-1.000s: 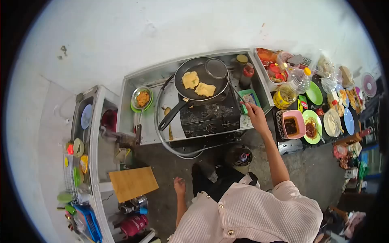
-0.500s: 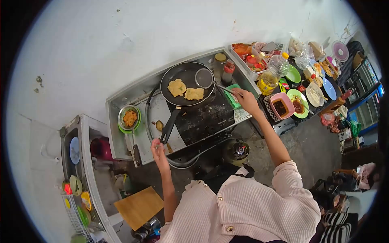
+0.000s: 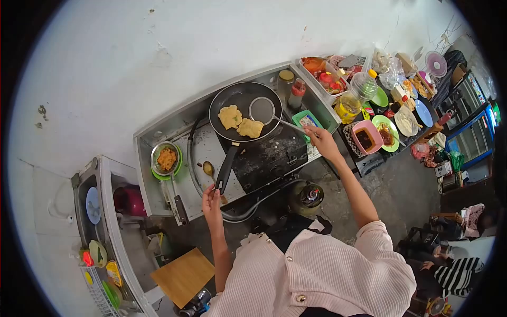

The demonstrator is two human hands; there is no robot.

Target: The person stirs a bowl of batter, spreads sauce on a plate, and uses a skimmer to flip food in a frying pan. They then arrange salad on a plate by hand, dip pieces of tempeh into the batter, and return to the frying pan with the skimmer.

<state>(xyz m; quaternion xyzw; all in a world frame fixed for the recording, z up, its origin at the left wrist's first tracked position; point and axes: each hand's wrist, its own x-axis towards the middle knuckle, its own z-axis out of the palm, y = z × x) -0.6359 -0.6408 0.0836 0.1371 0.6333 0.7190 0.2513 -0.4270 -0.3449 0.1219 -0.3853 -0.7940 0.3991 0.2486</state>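
My right hand (image 3: 324, 142) is closed around the handle of a small round strainer (image 3: 262, 110), whose mesh head is over the right side of a black frying pan (image 3: 240, 91). Two pale golden fried pieces lie in the pan: a left piece (image 3: 230, 117) and a right piece (image 3: 250, 128), edges touching. The pan rests on a black gas stove (image 3: 272, 158). My left hand (image 3: 212, 207) has its fingers closed at the end of the pan's handle, though the hold is partly hidden.
At left, a sieve of orange-brown food (image 3: 167, 158) sits on a green bowl, beside a knife (image 3: 180, 210). A spoon (image 3: 208, 168) lies near the pan handle. On the right stand an oil bottle (image 3: 348, 105), a pink bowl of dark sauce (image 3: 365, 138) and several plates.
The strainer has moved slightly left and down over the pan, near the right fried piece, which shifted left against the other. My left hand has come up to the pan's handle end.
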